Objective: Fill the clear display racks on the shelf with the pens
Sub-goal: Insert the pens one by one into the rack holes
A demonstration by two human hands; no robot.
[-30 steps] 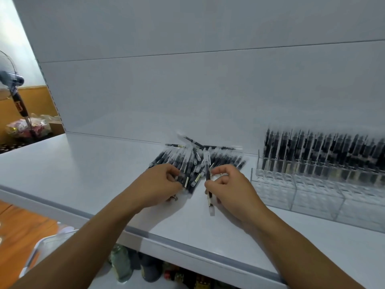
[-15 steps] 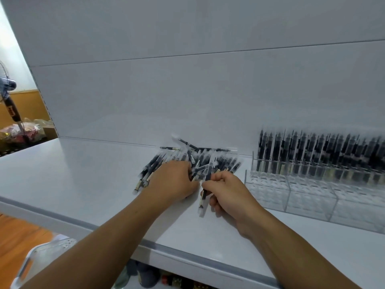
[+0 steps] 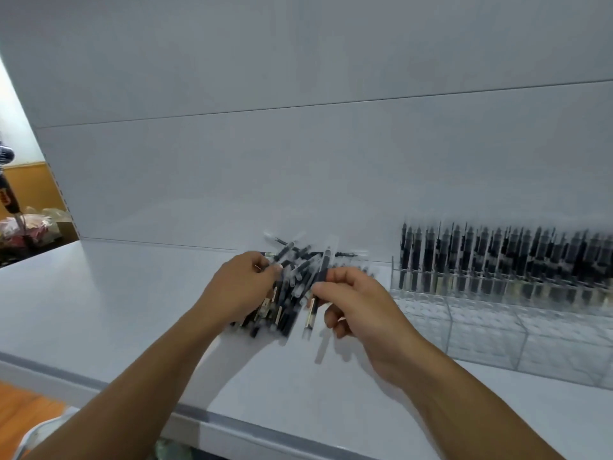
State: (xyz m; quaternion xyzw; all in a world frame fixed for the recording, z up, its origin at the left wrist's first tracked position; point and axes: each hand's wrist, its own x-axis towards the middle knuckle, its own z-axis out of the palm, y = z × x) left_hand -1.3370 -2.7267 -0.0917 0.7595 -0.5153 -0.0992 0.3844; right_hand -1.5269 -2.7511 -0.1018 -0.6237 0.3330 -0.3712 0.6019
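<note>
Pens in bundle [image 3: 282,303]: dark barrels in clear sleeves, fanned and crossing each other, in front of you at mid-shelf. They are motion-blurred, so no count is possible.
Left hand [image 3: 242,287]: your fingers are curled round the near side of the bundle, gripping it from the left with the thumb on top.
Right hand [image 3: 358,307]: your thumb and forefinger pinch one pen and the other fingers are curled loosely beneath.
Single pen [image 3: 319,280]: steeply tilted, top end toward the back panel, just beside the bundle on its right. Its shadow falls on the shelf below it.
Contact with shelf: cannot tell whether the lower ends of the bundle touch the surface.
Loose pens [image 3: 348,255]: a few lie flat behind your hands, close to the back panel.
Display racks [image 3: 481,330]: clear, gridded, on the shelf to the right of your right hand, near it but not touching.
Racked pens [image 3: 497,260]: standing upright in the rear rows, packed side by side.
Shelf [image 3: 99,310]: white, flat, grey strip along the front edge.
Back panel [image 3: 298,161]: pale grey, one horizontal seam.
Far left: fan [image 3: 6,180] and bagged goods [image 3: 30,227], well apart from the work.
</note>
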